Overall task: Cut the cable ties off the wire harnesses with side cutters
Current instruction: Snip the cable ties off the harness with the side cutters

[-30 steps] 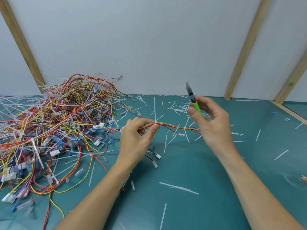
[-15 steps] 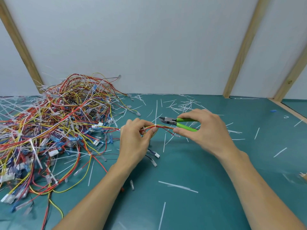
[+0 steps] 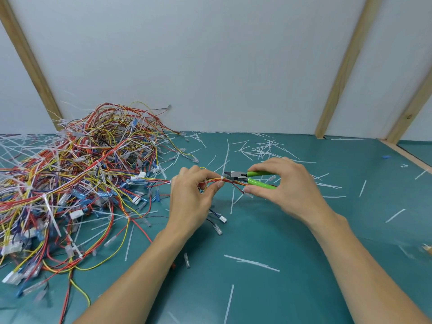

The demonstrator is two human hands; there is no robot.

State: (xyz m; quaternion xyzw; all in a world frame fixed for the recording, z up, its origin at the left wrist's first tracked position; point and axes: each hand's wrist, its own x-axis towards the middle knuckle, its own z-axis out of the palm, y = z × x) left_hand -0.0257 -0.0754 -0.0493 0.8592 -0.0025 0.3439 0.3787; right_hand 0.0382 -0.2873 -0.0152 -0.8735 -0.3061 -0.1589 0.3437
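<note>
My left hand [image 3: 192, 197] pinches a thin harness of red, yellow and orange wires [image 3: 233, 182] above the table. A white cable tie [image 3: 221, 179] wraps the harness just past my thumb and forefinger. My right hand [image 3: 285, 185] grips the green-handled side cutters [image 3: 251, 177], held level with the jaws pointing left. The jaw tips sit right at the cable tie. The harness runs on under the cutters toward my right hand.
A big tangled heap of wire harnesses [image 3: 77, 183] with white and blue connectors covers the left of the teal table [image 3: 304, 265]. Cut white tie pieces [image 3: 251, 263] lie scattered all over it. A white wall with wooden battens [image 3: 343, 66] stands behind.
My right hand swung the cutters down from upright to level and brought the jaws left up to the cable tie. My left hand has kept its hold on the harness.
</note>
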